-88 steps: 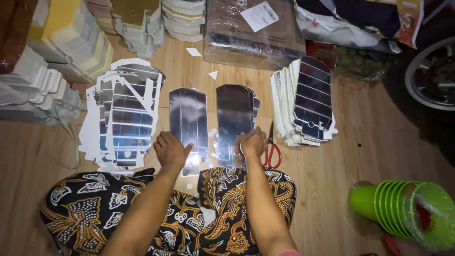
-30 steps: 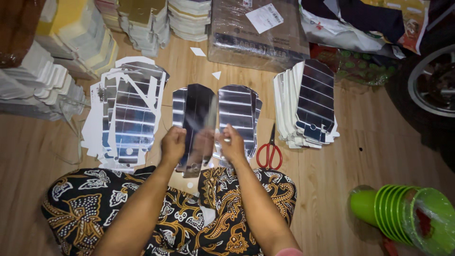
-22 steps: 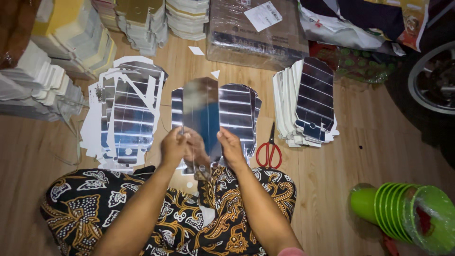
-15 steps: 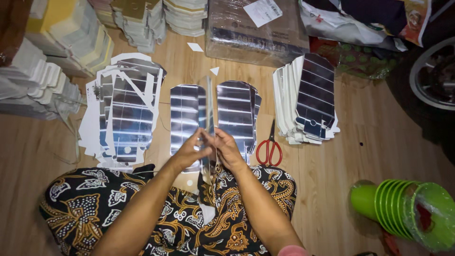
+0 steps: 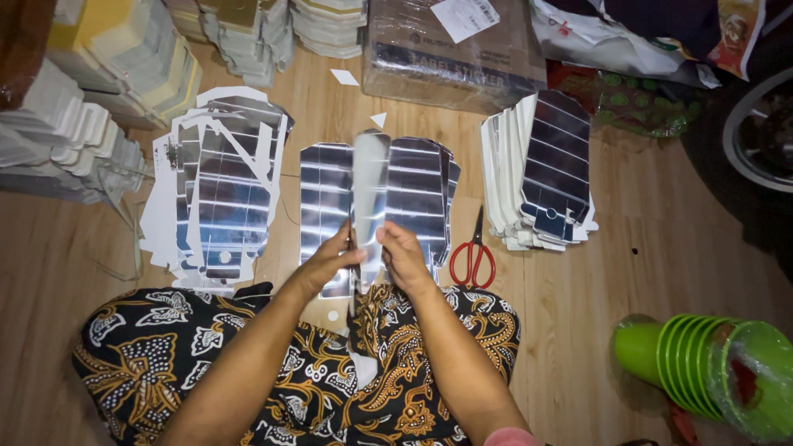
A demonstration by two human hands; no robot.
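Left hand (image 5: 330,263) and right hand (image 5: 402,258) pinching upright silver sheet (image 5: 369,190) between them, above silver stacks (image 5: 417,194)

Scissors (image 5: 472,256) lie between the middle sheets (image 5: 417,198) and right stack (image 5: 545,169)

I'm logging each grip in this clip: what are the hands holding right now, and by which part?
Both the left hand and the right hand pinch one shiny silver sheet by its lower end.
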